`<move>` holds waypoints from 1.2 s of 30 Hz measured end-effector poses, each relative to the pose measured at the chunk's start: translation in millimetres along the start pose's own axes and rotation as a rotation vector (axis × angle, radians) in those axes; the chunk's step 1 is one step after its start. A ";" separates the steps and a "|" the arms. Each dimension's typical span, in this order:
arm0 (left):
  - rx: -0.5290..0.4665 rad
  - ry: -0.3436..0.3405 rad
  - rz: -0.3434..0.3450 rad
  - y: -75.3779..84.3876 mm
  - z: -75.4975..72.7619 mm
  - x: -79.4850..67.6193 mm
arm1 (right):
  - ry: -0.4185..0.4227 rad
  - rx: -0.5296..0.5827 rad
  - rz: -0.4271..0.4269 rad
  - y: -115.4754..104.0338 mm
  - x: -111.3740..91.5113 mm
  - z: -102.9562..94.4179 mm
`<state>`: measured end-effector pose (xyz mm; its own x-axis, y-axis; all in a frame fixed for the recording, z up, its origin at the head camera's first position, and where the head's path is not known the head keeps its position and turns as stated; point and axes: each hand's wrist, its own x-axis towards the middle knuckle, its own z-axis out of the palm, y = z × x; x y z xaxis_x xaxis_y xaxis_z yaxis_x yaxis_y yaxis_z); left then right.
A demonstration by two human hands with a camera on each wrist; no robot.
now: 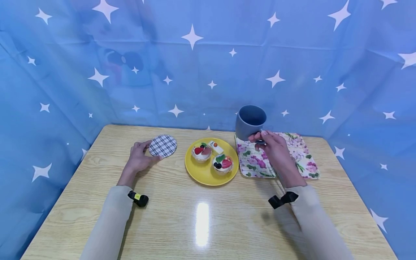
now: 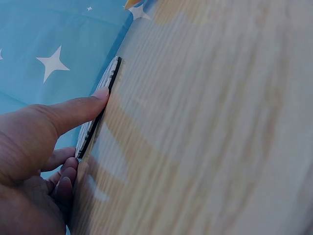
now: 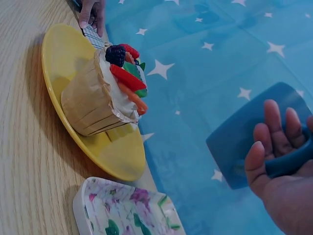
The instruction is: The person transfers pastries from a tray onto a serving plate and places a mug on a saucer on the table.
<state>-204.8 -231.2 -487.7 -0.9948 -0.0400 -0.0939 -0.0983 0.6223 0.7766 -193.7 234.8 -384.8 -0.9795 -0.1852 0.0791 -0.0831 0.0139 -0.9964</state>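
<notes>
My left hand (image 1: 140, 157) grips a round checked coaster (image 1: 163, 146) by its edge, thumb on one side and fingers on the other. The coaster's dark underside edge (image 2: 100, 110) is at the wood tabletop; whether it lies fully flat I cannot tell. Over the floral tray (image 1: 255, 162), my right hand (image 1: 274, 146) holds a blue-grey mug (image 1: 247, 124) by its handle. In the right wrist view the fingers pass through the handle (image 3: 288, 161), and the mug (image 3: 234, 142) is raised off the table. Its inside looks dark, with no contents visible.
Between the hands stands a yellow plate (image 1: 203, 177) with two fruit-topped cupcakes (image 1: 201, 152) and a small white cake piece (image 1: 215, 147). A blue star-patterned curtain (image 1: 208, 65) hangs behind the wooden table (image 1: 162, 224). A thin metallic item (image 1: 278, 178) shows partly beneath the right wrist.
</notes>
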 end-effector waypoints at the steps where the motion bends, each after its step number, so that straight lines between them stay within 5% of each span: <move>1: -0.001 0.000 0.000 0.3 0.1 -0.1 | -0.002 0.003 0.000 -0.4 0.3 0.7; 36: -0.012 -0.007 0.005 -0.2 -0.2 -0.9 | -0.070 -0.003 -0.041 -10.7 9.8 33.5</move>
<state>-203.9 -231.4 -487.6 -0.9950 -0.0316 -0.0943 -0.0939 0.6128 0.7846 -196.3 199.8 -374.4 -0.9601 -0.2536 0.1176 -0.1235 0.0073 -0.9923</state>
